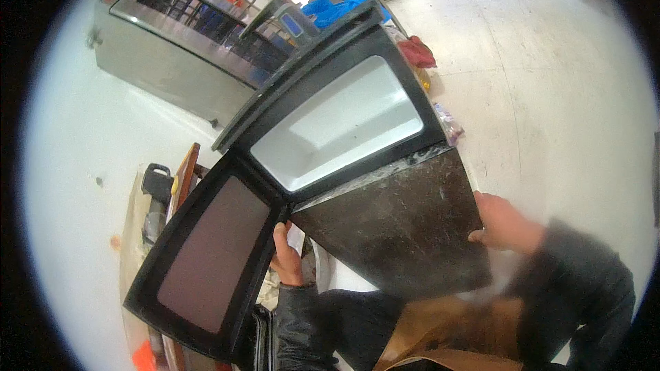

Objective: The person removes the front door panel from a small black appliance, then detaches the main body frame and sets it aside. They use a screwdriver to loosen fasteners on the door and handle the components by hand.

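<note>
In front of me a black-framed cabinet (pixel 421 86) with a white-walled compartment (pixel 337 124) stands at an angle. Another black-framed panel (pixel 213 254), with a brownish inset, joins it at the left. A dark, scuffed flat panel (pixel 399 227) slants from the compartment's near edge toward my lap. My right hand (pixel 505 223) grips this dark panel's right edge, thumb on the face. My left hand (pixel 287 257) is closed at the corner where the two panels meet, thumb raised. Its other fingers are mostly hidden, so what it grips is unclear.
A large grey metal box (pixel 158 48) with a dark top stands at the far left. Tools, one with a black handle (pixel 158 180), lie on a low bench (pixel 132 233) at the left. Blue plastic (pixel 337 8) and a red cloth (pixel 417 52) are behind the cabinet.
</note>
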Action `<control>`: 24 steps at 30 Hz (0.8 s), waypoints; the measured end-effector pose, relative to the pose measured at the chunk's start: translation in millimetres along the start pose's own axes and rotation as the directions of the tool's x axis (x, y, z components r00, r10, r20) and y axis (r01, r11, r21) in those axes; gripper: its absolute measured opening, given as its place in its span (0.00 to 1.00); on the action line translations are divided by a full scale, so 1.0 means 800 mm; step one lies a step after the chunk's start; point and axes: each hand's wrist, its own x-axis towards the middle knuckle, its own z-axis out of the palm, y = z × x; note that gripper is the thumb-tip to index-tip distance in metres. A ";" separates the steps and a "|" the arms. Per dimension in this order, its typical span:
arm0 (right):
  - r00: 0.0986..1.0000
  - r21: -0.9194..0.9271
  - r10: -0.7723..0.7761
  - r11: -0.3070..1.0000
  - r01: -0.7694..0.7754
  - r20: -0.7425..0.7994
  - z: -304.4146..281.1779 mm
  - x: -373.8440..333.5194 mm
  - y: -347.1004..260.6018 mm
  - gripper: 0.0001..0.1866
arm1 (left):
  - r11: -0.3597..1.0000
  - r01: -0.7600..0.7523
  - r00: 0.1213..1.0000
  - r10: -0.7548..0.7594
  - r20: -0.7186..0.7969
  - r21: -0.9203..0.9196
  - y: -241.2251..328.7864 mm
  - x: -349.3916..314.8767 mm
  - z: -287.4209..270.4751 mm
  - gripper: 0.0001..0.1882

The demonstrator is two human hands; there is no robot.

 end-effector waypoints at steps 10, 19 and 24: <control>0.996 0.033 0.066 0.997 -0.064 -0.059 0.012 0.003 -0.001 0.34 | 0.984 -0.019 0.999 0.011 0.046 0.179 -0.004 -0.008 -0.003 0.19; 0.996 0.154 -0.040 0.987 0.052 -0.079 0.002 0.020 0.010 0.33 | 0.963 0.002 0.998 -0.016 0.052 0.270 0.000 -0.023 -0.005 0.25; 0.977 0.062 -0.007 0.998 0.021 -0.213 0.000 0.042 0.010 0.27 | 0.879 0.032 0.986 -0.106 0.130 0.476 0.026 -0.056 0.002 0.29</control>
